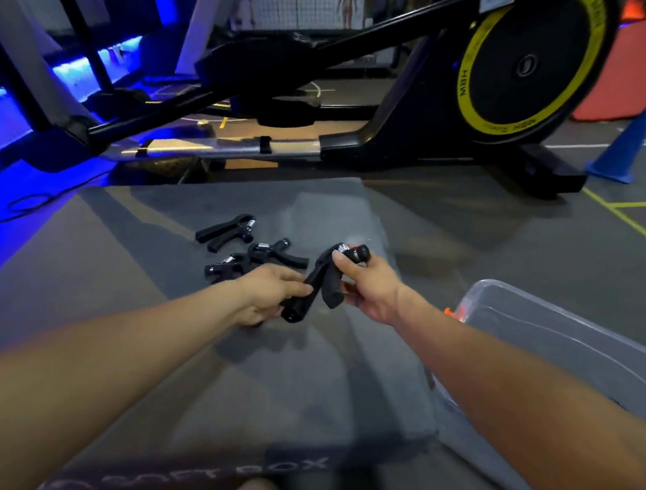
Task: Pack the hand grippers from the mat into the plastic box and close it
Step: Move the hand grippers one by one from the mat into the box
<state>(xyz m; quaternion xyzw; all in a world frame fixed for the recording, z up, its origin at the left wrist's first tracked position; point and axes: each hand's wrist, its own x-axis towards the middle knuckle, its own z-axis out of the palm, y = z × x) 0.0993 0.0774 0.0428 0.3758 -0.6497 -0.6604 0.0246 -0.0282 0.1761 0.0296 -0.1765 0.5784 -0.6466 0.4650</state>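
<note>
Landmark: grey floor mat point(302, 379). Above its middle, both hands hold one black plastic hand gripper point(320, 279). The left hand point(266, 298) has fingers curled round the lower handle; the right hand point(368, 288) pinches the upper knob end, fingers clamped. Off the mat's right edge sits a clear plastic box point(562, 344), open. Further along the mat, left of the hands, lie three more black hand grippers point(246, 250), clustered. Beyond the mat's far edge stands a black exercise bike with yellow-ringed flywheel point(516, 66).

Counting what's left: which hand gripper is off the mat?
The hand gripper held between both hands, left hand, right hand; the others lie on the mat.
</note>
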